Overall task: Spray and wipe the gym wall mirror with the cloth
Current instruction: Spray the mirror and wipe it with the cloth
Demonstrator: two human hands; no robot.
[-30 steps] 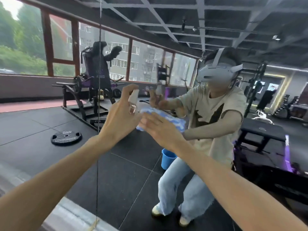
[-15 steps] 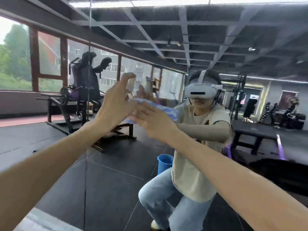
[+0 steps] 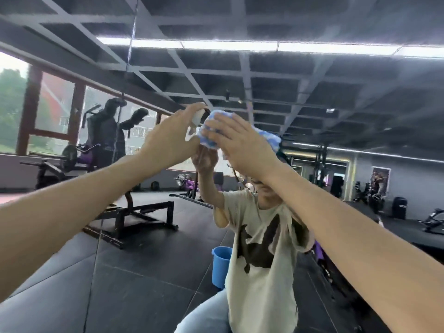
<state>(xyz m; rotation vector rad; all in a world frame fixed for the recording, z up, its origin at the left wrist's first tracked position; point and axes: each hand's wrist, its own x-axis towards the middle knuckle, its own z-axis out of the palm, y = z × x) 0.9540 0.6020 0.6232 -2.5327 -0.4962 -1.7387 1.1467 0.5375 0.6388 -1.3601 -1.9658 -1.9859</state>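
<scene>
Both arms are reaching up and forward to the mirror [image 3: 300,87], hands nearly meeting high on the glass.

Left hand [image 3: 170,140]: gripping a small white spray bottle [image 3: 198,117]. Fingers are curling round it, and the top of the bottle is showing just above and to the right of the knuckles. Cannot tell whether a finger is pressing the trigger.

Right hand [image 3: 242,143]: lying flat, fingers straight and spread, pressing the cloth [image 3: 268,138] against the glass. The blue-and-white cloth is bunching out past the fingertips at the upper left and past the far edge of the palm at the right. Its left end is sitting just beside the bottle, touching or nearly so.

Directly beneath the two hands, the reflection of a person in a beige T-shirt [image 3: 262,248] is showing, arms raised the same way. Lower and slightly left of the left hand's grip, a blue bucket [image 3: 219,265] is standing on the dark floor in the reflection. Well off to the left of the left hand, a weight machine [image 3: 105,140] is standing by the windows. Above both hands, a ceiling light strip [image 3: 264,45] is glowing.
</scene>
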